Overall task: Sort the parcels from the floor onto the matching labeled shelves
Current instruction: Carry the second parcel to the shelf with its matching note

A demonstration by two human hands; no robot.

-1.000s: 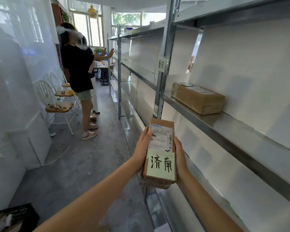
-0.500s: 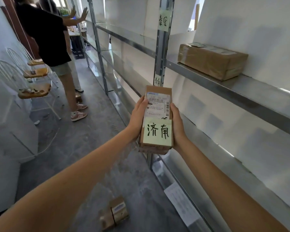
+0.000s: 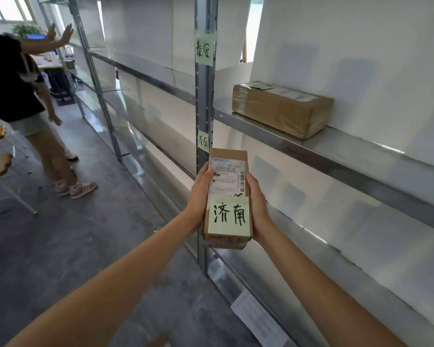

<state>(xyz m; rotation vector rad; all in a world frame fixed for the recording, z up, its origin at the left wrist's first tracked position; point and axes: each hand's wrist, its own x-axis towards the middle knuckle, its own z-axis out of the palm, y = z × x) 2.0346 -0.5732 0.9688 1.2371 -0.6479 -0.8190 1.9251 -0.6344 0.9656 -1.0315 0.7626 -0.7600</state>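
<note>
A long metal shelving unit (image 3: 311, 156) runs along the white wall and fills the right side of the view; everything else is placed against its upright post (image 3: 204, 108). To the left of the post, further down the aisle, a second person (image 3: 15, 91) in a black top and light shorts stands on the grey floor (image 3: 73, 234) with both palms raised toward the shelves. To the right of the post, on the upper shelf, a large brown parcel (image 3: 282, 112) lies flat on its long side. Directly in front of the post, at about the level of the shelf below, a small cardboard parcel (image 3: 228, 196) is held up in the air, touching no shelf, its top face toward the camera. The left hand (image 3: 201, 196) grips its left edge and the right hand (image 3: 257, 204) its right edge, fingers pressed together and curled around the sides, thumbs along the top edges. A white shipping label (image 3: 228, 177) covers the parcel's far half, and a pale green note (image 3: 229, 216) handwritten 济南 covers the near half. On the post itself, a green tag (image 3: 203, 142) just above the parcel shows the same characters, and a higher tag (image 3: 205, 50) shows different ones.
</note>
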